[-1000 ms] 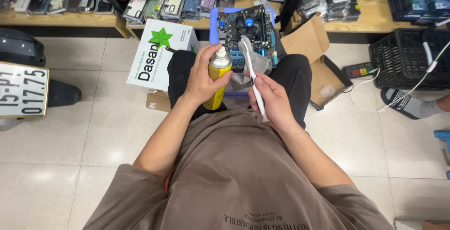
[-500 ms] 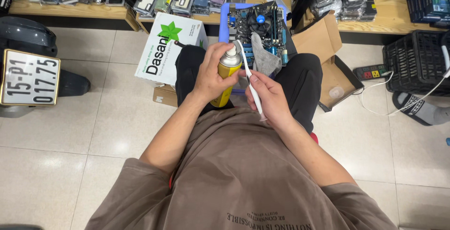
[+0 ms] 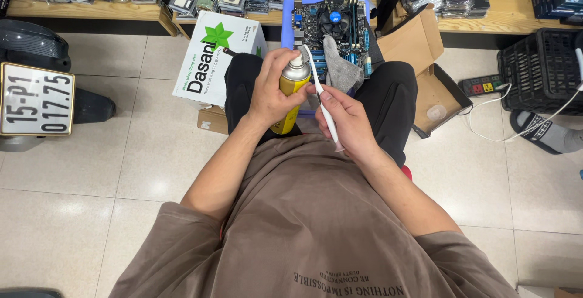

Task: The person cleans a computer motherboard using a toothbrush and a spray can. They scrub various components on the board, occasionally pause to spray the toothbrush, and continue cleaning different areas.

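My left hand [image 3: 271, 88] is wrapped around a yellow spray can [image 3: 290, 94] with a silver top, held upright above my lap. My right hand [image 3: 347, 119] grips a white toothbrush [image 3: 322, 100], its head tilted up against the can's nozzle. Just beyond my hands a computer motherboard [image 3: 336, 27] with a round cooler fan lies on a blue tray [image 3: 288, 30], and a grey cloth [image 3: 340, 67] is draped over its near edge. I sit with my knees in black trousers on either side of the tray.
A white cardboard box [image 3: 215, 55] stands to the left of my knee, an open brown carton [image 3: 425, 61] to the right. A wooden shelf [image 3: 486, 21] with stacked parts runs along the back. A black crate [image 3: 540, 70], a power strip [image 3: 483, 85] and a licence plate [image 3: 36, 100] lie around.
My view has shifted slightly, so both hands, the can and the toothbrush sit a little lower and further right in the picture. The toothbrush head stays at the can's nozzle.
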